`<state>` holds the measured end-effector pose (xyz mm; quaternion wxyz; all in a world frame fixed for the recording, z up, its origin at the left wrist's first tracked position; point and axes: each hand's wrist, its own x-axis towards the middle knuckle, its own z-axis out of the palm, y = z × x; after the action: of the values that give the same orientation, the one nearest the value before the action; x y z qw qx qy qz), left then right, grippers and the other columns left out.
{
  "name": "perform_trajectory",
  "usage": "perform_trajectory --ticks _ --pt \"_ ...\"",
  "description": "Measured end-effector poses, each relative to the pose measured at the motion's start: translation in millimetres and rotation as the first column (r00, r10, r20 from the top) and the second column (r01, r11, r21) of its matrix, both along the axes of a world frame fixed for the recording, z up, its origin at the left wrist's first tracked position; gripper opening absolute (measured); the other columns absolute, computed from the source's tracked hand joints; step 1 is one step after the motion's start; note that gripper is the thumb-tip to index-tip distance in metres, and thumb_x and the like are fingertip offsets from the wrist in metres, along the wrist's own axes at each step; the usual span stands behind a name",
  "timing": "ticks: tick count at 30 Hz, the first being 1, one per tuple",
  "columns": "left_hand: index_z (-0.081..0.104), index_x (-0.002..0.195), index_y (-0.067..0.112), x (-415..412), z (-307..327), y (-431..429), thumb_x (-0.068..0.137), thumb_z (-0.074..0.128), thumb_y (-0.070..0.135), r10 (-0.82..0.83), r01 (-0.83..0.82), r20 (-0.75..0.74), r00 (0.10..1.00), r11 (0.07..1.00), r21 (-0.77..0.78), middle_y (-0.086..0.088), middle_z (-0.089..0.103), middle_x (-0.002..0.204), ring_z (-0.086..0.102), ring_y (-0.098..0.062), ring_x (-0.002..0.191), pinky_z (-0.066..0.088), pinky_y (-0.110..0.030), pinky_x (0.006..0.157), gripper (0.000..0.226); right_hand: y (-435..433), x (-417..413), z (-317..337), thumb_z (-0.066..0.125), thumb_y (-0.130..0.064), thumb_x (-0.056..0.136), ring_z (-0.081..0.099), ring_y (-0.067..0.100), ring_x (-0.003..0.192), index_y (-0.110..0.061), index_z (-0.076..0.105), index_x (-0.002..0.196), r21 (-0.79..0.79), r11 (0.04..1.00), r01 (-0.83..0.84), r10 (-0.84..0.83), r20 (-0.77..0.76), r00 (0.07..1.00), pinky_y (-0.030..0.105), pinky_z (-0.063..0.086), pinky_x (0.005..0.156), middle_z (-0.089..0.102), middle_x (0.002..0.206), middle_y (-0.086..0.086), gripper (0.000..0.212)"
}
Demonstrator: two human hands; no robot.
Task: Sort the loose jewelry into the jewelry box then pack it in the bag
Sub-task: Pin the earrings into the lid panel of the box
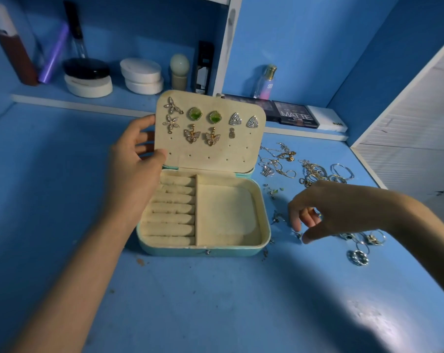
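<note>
Teal outside and cream inside, the jewelry box (203, 252) sits open in the middle of the counter (216, 307), its lid (216, 154) standing upright. The lid's lining is dotted with small holes and carries nine earrings: two flower shapes (173, 106), two green stones (195, 114), two silver triangles (235, 119), two gold butterflies (191, 135) and one small single drop (232, 133). The base has two compartments: padded ring rolls (172, 208) on the left and a bare square tray (226, 212) on the right.

The left hand (137, 154) grips the lid's left edge, thumb on the lining and fingers behind. The right hand (330, 212) hangs over the counter just right of the box, fingers curled down, thumb and forefinger apart either side of a small silver piece (297, 235) lying there; nothing is lifted.

Loose jewelry spreads toward the counter's right edge: tangled chains (277, 161), thin hoops (342, 171), and a chunky ring (358, 257) nearest the front.

The counter is scuffed blue, and the walls are blue too. A shelf (63, 100) along the back edge holds two stacks of round jars (142, 75), a perfume bottle (265, 81) and dark makeup palettes (296, 114). A white slatted panel (406, 138) stands at the right.
</note>
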<state>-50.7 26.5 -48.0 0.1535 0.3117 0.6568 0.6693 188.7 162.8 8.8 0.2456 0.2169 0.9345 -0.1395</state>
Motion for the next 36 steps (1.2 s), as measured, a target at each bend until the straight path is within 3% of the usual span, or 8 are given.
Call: perform_trajectory --ticks 2,5,8,12,22,28,32,36 --pt "0.055 0.107 0.033 0 0 0 0.085 0.057 -0.009 0.000 0.000 0.007 1.000 1.000 0.001 0.018 0.060 0.092 0.058 0.014 0.078 0.048 -0.007 0.063 0.048 -2 -2 -1 0.072 -0.035 0.079 0.056 0.001 0.074 -0.036 0.064 0.080 0.011 1.000 0.004 -0.004 0.000 1.000 0.021 0.049 0.072 0.060 0.076 -0.017 0.008" --pt "0.056 0.110 0.032 0 -1 1 0.085 0.057 -0.008 0.000 0.001 0.012 1.000 1.000 -0.003 0.018 0.060 0.093 0.059 0.008 0.083 0.049 -0.009 0.065 0.047 -4 -5 1 0.070 -0.033 0.081 0.057 -0.001 0.074 -0.038 0.062 0.076 0.010 1.000 -0.009 0.009 -0.031 0.999 0.012 0.043 0.070 0.061 0.075 -0.018 0.010" --pt "0.056 0.109 0.033 -1 -1 1 0.085 0.057 -0.007 0.001 -0.001 0.012 1.000 1.000 -0.004 0.019 0.060 0.092 0.059 0.011 0.080 0.049 -0.008 0.064 0.047 -1 -8 8 0.073 -0.023 0.079 0.062 0.003 0.072 -0.034 0.067 0.074 -0.130 0.988 0.080 -0.108 -0.221 0.969 0.014 0.046 0.067 0.068 0.075 -0.013 0.013" --pt "0.056 0.107 0.036 -1 -2 1 0.085 0.058 -0.007 0.003 -0.003 0.008 1.000 1.000 -0.010 0.020 0.060 0.091 0.059 0.008 0.082 0.049 -0.009 0.064 0.048 4 -12 14 0.076 -0.015 0.076 0.057 0.005 0.061 -0.024 0.072 0.075 -0.298 0.935 0.193 -0.319 -0.466 0.825 0.014 0.045 0.060 0.067 0.069 -0.008 0.010" --pt "0.055 0.109 0.032 -1 -2 1 0.085 0.057 -0.009 -0.006 0.006 0.010 1.000 1.000 0.004 0.017 0.060 0.093 0.059 0.010 0.080 0.048 -0.009 0.064 0.047 19 -7 -14 0.068 -0.015 0.083 0.061 0.001 0.065 -0.034 0.069 0.076 -0.136 0.961 0.240 -0.269 -0.271 0.924 0.010 0.045 0.063 0.069 0.069 -0.008 0.020" --pt "0.055 0.110 0.031 -1 -2 1 0.085 0.056 -0.009 -0.007 0.007 0.004 1.000 1.000 0.003 0.014 0.061 0.094 0.060 0.002 0.084 0.047 -0.008 0.063 0.048 20 -4 -18 0.068 -0.015 0.083 0.062 0.002 0.068 -0.037 0.070 0.081 -0.130 0.962 0.239 -0.269 -0.331 0.905 0.010 0.045 0.065 0.070 0.073 -0.008 0.022" --pt "0.055 0.110 0.033 -1 -3 1 0.085 0.058 -0.008 -0.001 0.001 -0.002 1.000 1.000 -0.003 0.015 0.060 0.094 0.059 0.002 0.084 0.048 -0.008 0.064 0.048 22 0 -15 0.067 -0.018 0.084 0.061 0.006 0.073 -0.040 0.068 0.085 -0.074 0.968 0.241 -0.251 -0.357 0.900 0.024 0.050 0.073 0.068 0.075 -0.010 0.022" --pt "0.055 0.110 0.033 -2 -3 1 0.085 0.058 -0.007 -0.001 0.001 -0.005 1.000 1.000 -0.009 0.016 0.060 0.094 0.058 0.002 0.084 0.047 -0.007 0.064 0.048 26 6 -12 0.066 -0.017 0.085 0.060 0.007 0.072 -0.039 0.067 0.084 0.017 0.964 0.265 -0.235 -0.409 0.882 0.028 0.049 0.075 0.067 0.076 -0.008 0.022"
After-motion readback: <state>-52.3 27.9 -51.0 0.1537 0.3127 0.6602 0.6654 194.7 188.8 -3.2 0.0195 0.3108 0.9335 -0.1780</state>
